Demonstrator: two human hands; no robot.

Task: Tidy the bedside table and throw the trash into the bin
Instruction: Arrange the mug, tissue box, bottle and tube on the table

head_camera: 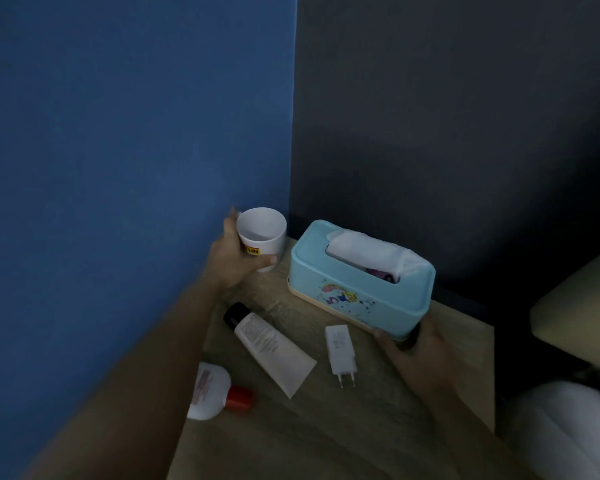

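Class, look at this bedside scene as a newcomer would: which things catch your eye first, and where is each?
The light blue plastic tissue box at the back of the wooden bedside table stands out, with the right hand at its near corner. At the back left corner, the left hand grips a white mug against the blue wall.

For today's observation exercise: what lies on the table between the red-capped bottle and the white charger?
In the head view, the cream tube lies between the red-capped bottle and the white charger.
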